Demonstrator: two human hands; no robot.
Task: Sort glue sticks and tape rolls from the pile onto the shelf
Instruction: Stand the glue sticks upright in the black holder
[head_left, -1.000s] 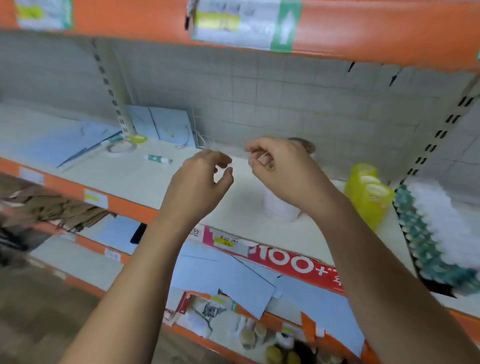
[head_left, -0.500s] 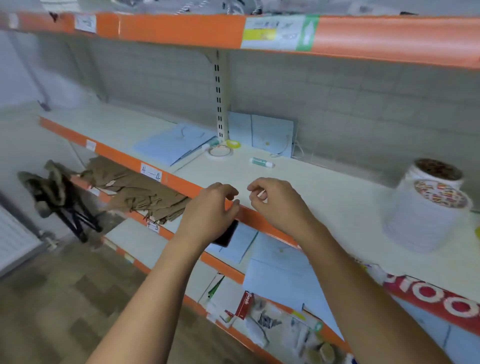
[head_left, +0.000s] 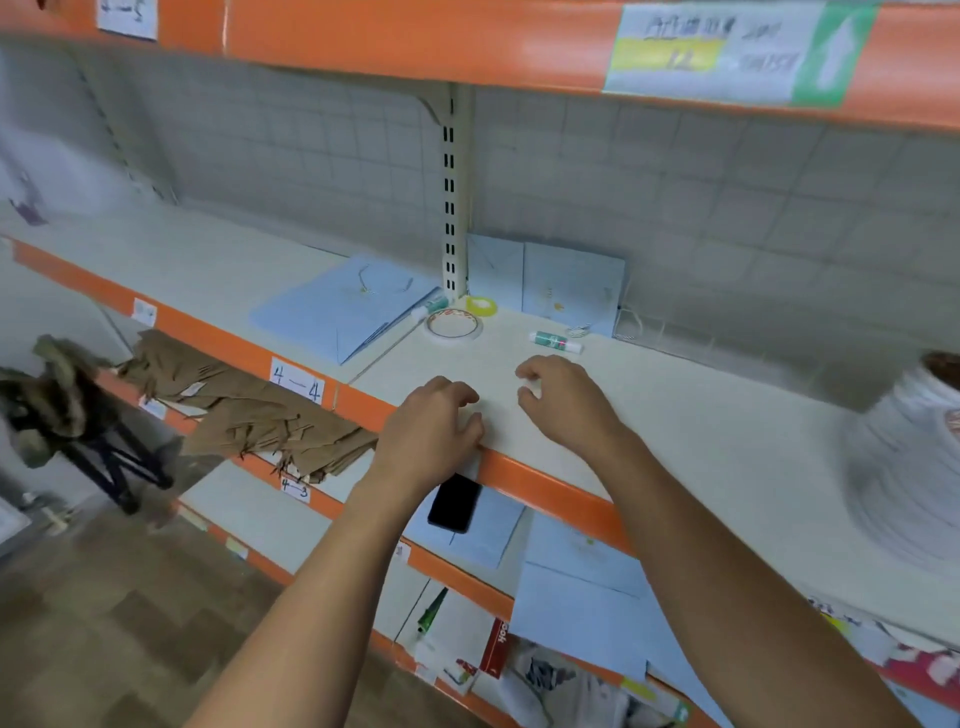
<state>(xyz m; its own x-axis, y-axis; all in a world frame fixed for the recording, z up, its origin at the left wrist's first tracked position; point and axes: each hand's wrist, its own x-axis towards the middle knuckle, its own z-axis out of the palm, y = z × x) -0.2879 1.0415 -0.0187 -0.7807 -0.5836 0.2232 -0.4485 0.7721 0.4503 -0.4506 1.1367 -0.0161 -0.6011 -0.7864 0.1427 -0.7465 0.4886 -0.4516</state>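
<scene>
On the white shelf (head_left: 675, 415) a green and white glue stick (head_left: 555, 341) lies on its side, just beyond my right hand (head_left: 566, 410). A flat white tape roll with red print (head_left: 453, 325), a small yellow tape roll (head_left: 481, 305) and a second glue stick (head_left: 430, 307) lie by the upright post. My right hand hovers low over the shelf, its fingers loosely curled with thumb and forefinger apart, and I see nothing in it. My left hand (head_left: 431, 431) rests at the shelf's orange front edge, fingers curled, empty.
A blurred stack of large white tape rolls (head_left: 914, 457) stands at the right. Blue folders (head_left: 343, 306) lie flat on the left, and others lean on the back wall. A black phone (head_left: 454, 501) and brown paper (head_left: 249, 410) occupy the lower shelves.
My view has swung left along the shelf. Both hands dropped from chest height to the shelf surface, and my right hand's pinch has loosened.
</scene>
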